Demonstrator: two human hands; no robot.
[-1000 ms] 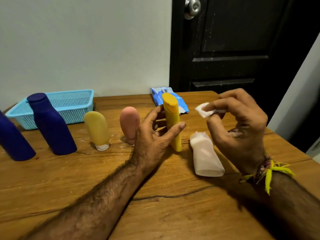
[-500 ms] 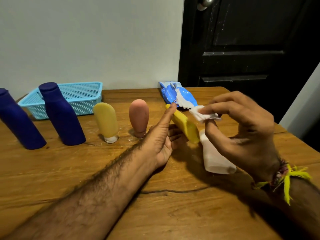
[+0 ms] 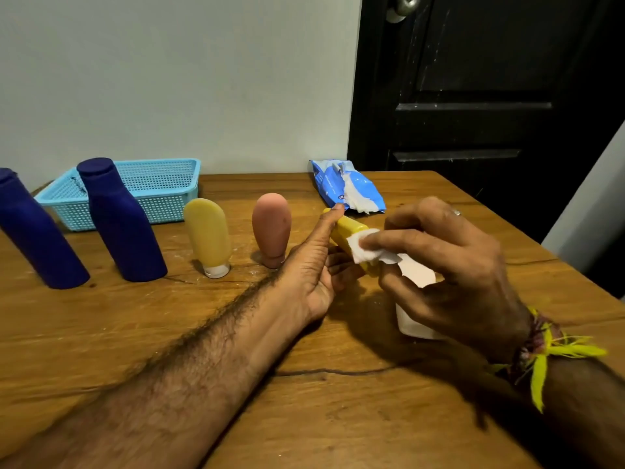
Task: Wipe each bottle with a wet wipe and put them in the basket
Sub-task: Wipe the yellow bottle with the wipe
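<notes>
one yellow bottle (image 3: 348, 231), tilted above the table, under wipe.
left hand (image 3: 311, 265) cradles its body, thumb along the side; right hand (image 3: 449, 265) pinches wet wipe (image 3: 367, 247) against it. likely light, smooth plastic, slippery once damp; hold mid-body.

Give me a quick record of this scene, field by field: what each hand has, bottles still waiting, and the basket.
left hand: holds the yellow bottle, tilted off the table
right hand: presses a wet wipe on that bottle
bottles waiting: two dark blue, pale yellow, pink, white
basket: no bottle visible inside
wipe pack: open, back of table
</notes>
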